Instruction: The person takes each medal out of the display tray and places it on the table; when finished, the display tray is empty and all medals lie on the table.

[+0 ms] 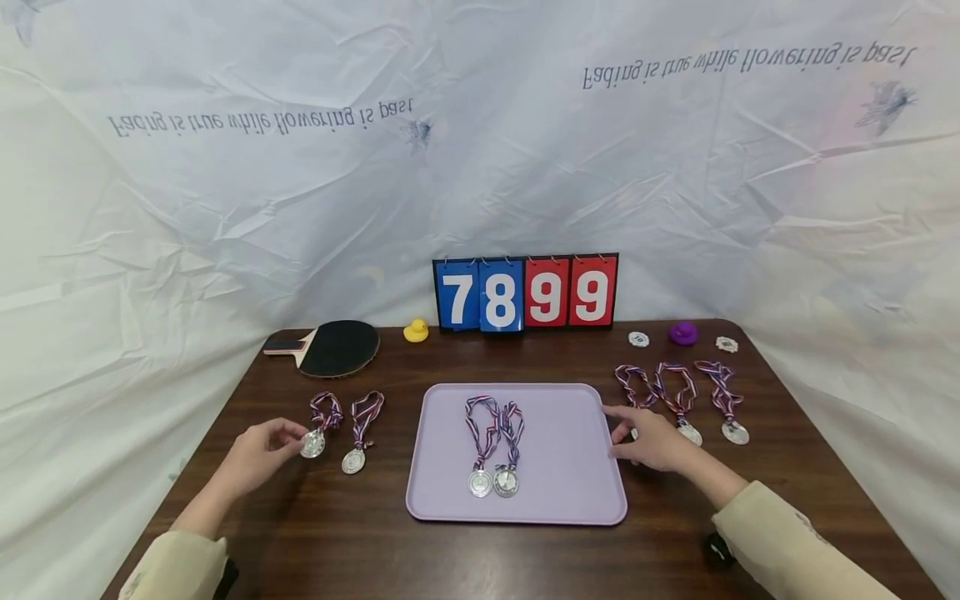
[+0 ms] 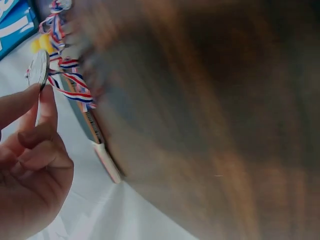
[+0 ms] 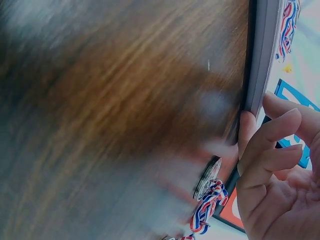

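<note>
In the head view my left hand [image 1: 258,457] pinches the disc of a silver medal [image 1: 312,443] between thumb and fingertips. Its striped ribbon [image 2: 75,82] hangs away from the disc in the left wrist view. Just right of that hand lies another silver medal [image 1: 353,461]. At the far side of the lilac tray [image 1: 570,454], my right hand [image 1: 651,439] touches the right rim with thumb and index fingertips; the other fingers bend loosely. Two silver medals [image 1: 481,483] with ribbons lie side by side on the tray. Several medals [image 1: 735,432] rest beyond my right hand, one partly hidden by it.
A black table tennis bat [image 1: 341,347] and a yellow duck [image 1: 416,331] sit at the back left. A flip scoreboard [image 1: 525,293] stands behind the tray. Back right are a purple duck [image 1: 683,333] and two chips [image 1: 638,339]. White cloth [image 1: 300,217] hangs behind the table.
</note>
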A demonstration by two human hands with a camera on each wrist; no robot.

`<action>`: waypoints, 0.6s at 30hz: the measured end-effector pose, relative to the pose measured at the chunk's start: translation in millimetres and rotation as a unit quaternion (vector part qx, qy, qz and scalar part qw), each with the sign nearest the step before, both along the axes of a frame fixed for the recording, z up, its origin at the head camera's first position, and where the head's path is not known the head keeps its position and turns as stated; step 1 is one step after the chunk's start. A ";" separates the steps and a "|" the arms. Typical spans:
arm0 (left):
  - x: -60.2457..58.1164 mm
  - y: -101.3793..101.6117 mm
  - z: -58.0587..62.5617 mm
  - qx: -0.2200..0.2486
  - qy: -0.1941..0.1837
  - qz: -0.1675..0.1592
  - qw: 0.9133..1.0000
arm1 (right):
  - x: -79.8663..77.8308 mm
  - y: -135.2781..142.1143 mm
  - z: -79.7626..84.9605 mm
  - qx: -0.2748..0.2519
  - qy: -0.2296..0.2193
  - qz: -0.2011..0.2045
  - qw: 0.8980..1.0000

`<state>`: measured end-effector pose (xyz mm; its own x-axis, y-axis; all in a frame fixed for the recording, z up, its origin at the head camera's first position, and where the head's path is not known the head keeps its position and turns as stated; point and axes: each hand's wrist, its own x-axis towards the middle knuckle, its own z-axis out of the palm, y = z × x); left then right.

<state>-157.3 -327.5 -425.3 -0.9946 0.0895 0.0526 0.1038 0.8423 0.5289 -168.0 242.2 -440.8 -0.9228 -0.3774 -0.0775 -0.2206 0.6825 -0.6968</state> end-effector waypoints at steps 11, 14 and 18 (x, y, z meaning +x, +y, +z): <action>13.8 -6.5 -13.0 0.004 -0.088 0.009 0.996 | -1.3 1.7 -2.1 -0.005 -0.010 -0.003 1.000; 13.5 -7.3 -15.6 0.001 -0.093 0.012 0.996 | -1.3 1.6 -2.1 -0.003 -0.011 -0.004 1.000; 12.4 -9.2 -19.6 -0.002 -0.096 0.015 0.995 | -0.7 1.3 -1.7 -0.006 -0.010 -0.003 1.000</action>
<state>-144.9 -336.7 -444.9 -0.9886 0.0585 -0.1388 -0.0248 0.8457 0.5331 -168.7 243.4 -442.5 -0.9230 -0.3737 -0.0919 -0.2026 0.6751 -0.7094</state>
